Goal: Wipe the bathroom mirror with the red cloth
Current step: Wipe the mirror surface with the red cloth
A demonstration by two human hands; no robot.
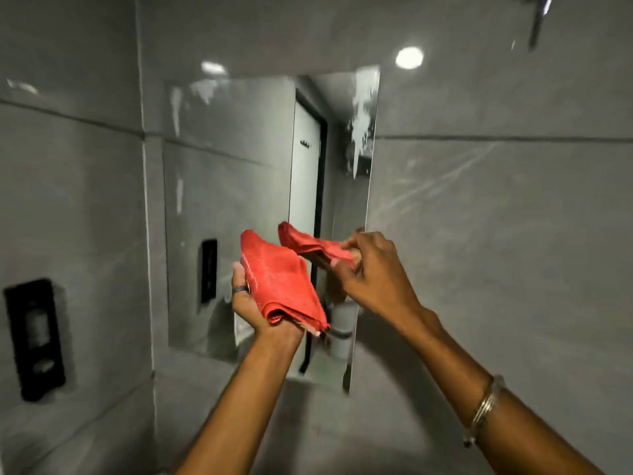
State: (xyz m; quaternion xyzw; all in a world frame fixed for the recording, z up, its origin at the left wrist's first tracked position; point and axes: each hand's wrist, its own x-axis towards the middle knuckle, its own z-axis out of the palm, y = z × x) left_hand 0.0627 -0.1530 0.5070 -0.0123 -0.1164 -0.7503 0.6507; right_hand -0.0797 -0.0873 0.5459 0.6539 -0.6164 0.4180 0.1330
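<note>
Nubby red cloth [279, 279], streaked glossy mirror [239, 159], polished grey wall tiles [496, 217], metal bangles [486, 406].

We note grey tiled walls [496, 234] with dark grout lines on all sides. A black wall-mounted dispenser [36, 337] sits on the left wall, blurred. A round ceiling light's glare [409, 57] shows on the upper tile. A chrome fixture [537, 18] hangs top right, detail unclear.

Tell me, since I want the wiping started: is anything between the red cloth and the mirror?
Nothing visible. The left hand holds the folded red cloth just in front of the mirror, the right hand pinching its far end; the glass behind is unobstructed.
</note>
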